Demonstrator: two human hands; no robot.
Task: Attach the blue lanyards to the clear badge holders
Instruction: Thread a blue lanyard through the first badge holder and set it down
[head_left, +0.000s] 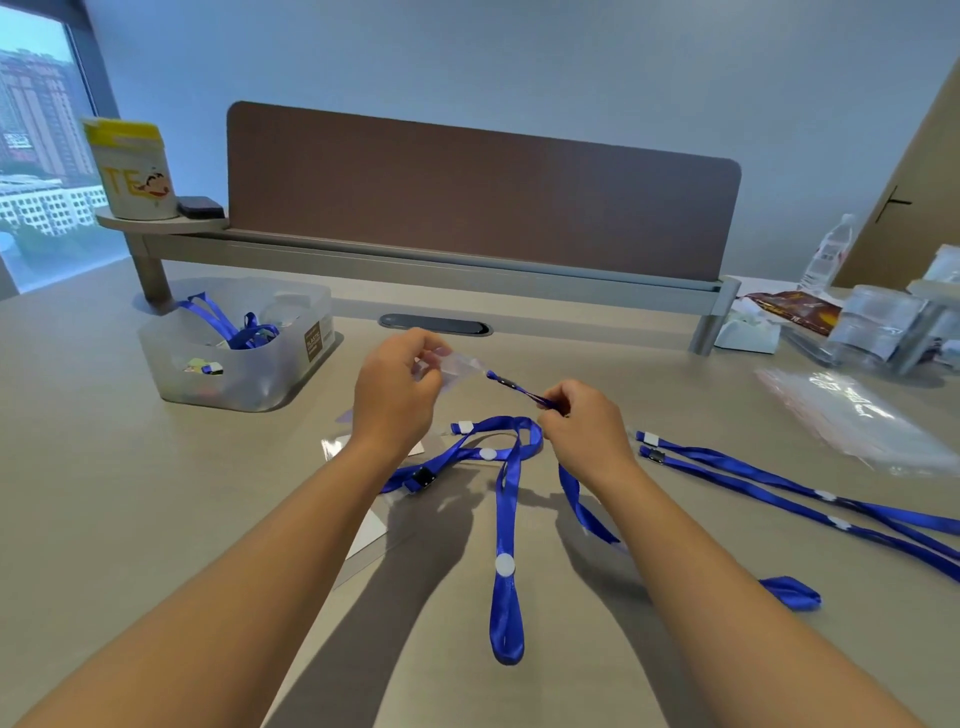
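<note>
My left hand (397, 387) holds a clear badge holder (460, 364) above the desk. My right hand (576, 415) pinches the clip end of a blue lanyard (519, 388), whose tip touches the holder's edge. The strap of that lanyard drops from my right hand and trails to a loop (792, 592) at the right. A second blue lanyard (504, 519) lies on the desk below my hands, with a black buckle (422, 479) and white buttons. A third blue lanyard (810, 499) lies stretched out at the right. More clear holders (337, 444) lie flat under my left wrist.
A translucent bin (244, 358) at the left holds blue lanyards and badges. A clear plastic bag (852, 415) lies at the right, with packets (883, 322) and a water bottle (828, 254) behind it. A brown divider panel (483, 192) closes the desk's far side.
</note>
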